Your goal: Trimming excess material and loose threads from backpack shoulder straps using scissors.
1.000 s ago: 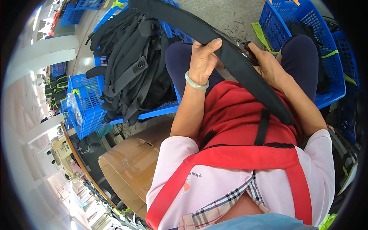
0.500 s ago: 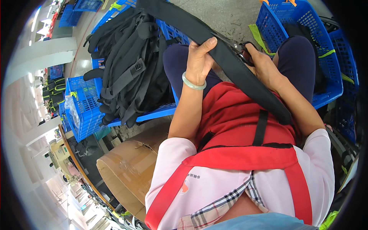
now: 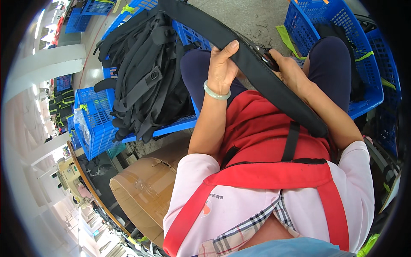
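A long, padded black strap (image 3: 274, 88) stretches diagonally from the top of the picture across my lap to the red apron. My left hand (image 3: 223, 66), with a pale bangle at its wrist, is closed on the strap's left edge, thumb on top and fingers hidden beneath. Just past the strap's other edge, my right hand (image 3: 291, 70) is closed round small dark-handled scissors (image 3: 269, 60). The scissors are partly covered by my fingers, and their tip lies close to the strap's edge; whether it touches cannot be made out.
Left of my knees, a heap of black straps (image 3: 141, 81) lies over a blue crate (image 3: 171, 125). Another blue crate (image 3: 364, 92) with dark pieces stands by my right knee. A cardboard box (image 3: 141, 184) sits at my left side. Sewing machines (image 3: 68, 173) stand far left.
My right hand has shifted slightly up and left with the scissors along the strap's edge. The strap's near end has moved up a little; my left hand keeps its hold.
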`<control>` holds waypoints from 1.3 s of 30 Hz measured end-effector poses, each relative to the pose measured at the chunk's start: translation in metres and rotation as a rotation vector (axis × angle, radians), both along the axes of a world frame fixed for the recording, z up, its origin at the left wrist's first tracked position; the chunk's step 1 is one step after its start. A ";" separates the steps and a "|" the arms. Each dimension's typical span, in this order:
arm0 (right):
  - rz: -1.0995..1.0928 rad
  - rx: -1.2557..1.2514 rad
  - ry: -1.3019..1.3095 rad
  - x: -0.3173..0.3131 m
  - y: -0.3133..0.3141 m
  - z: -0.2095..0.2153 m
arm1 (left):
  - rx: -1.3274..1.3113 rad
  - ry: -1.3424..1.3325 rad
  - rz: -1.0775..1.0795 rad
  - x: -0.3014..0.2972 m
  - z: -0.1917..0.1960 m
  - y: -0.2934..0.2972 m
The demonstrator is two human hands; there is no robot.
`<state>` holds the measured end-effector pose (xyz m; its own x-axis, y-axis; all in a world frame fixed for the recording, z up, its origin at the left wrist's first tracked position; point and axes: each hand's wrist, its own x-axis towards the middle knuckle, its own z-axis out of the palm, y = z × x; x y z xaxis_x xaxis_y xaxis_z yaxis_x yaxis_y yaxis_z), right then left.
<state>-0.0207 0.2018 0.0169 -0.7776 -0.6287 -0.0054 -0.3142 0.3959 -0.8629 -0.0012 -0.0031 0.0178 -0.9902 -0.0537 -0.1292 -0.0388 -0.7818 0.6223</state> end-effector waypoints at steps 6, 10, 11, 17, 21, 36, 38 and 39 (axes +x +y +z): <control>-0.015 -0.162 -0.008 -0.003 0.004 -0.019 | -0.025 0.035 -0.014 -0.003 -0.009 -0.006; -0.147 -0.301 -0.629 -0.008 0.021 0.011 | -0.013 0.052 0.140 -0.003 0.001 -0.026; -0.055 -0.435 -0.642 -0.011 0.031 0.010 | -0.034 0.070 0.174 -0.004 0.002 -0.031; 0.060 -0.170 -0.521 -0.010 0.040 0.026 | -0.125 0.087 0.205 -0.009 0.000 -0.028; -0.095 -0.267 -0.340 -0.007 0.020 0.020 | -0.157 -0.032 0.045 -0.003 -0.006 -0.002; -0.081 -0.200 -0.499 -0.014 0.028 0.018 | -0.088 -0.001 -0.115 0.000 -0.010 -0.008; -0.076 -0.132 -0.432 -0.014 0.030 0.017 | -0.082 0.058 -0.173 0.000 -0.013 -0.014; -0.056 -0.079 -0.402 -0.014 0.032 0.022 | -0.084 0.059 -0.171 0.000 -0.015 -0.016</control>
<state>-0.0342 0.2340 0.0385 -0.7561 -0.5964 -0.2694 0.0743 0.3308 -0.9408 -0.0011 -0.0187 0.0027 -0.9915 0.1074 -0.0731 -0.1281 -0.7122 0.6902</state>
